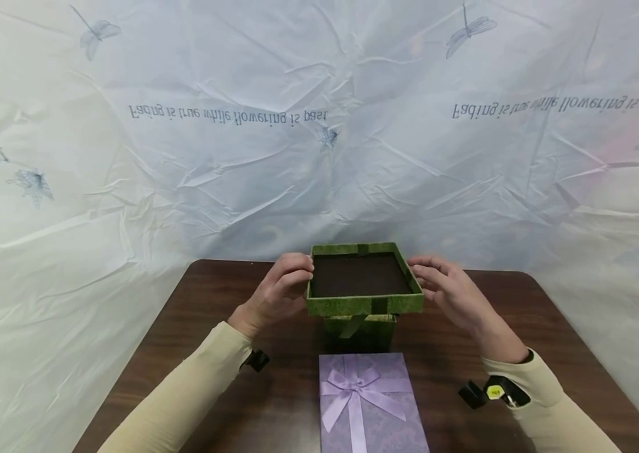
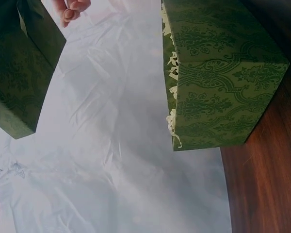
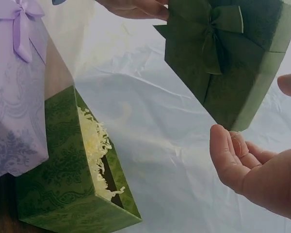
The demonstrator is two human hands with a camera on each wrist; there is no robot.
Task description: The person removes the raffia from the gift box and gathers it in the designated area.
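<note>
A green gift box lid (image 1: 330,306) hangs upside down over the table, its dark inside facing up and a green bow (image 3: 211,34) on its underside. My left hand (image 1: 281,288) grips its left side. On the lid's right side my right hand (image 1: 451,290) has its fingertips right at the edge, thumb apart in the right wrist view. Below the lid stands the green patterned box (image 2: 228,97), uncovered, with pale shredded paper (image 3: 94,141) along its opening. The lid hides most of this box in the head view.
A purple box (image 1: 378,415) with a lilac ribbon bow (image 1: 353,389) stands in front of the green box, nearer to me. Both are on a dark brown wooden table (image 1: 183,352). White printed sheeting (image 1: 262,176) hangs behind the table and on both sides.
</note>
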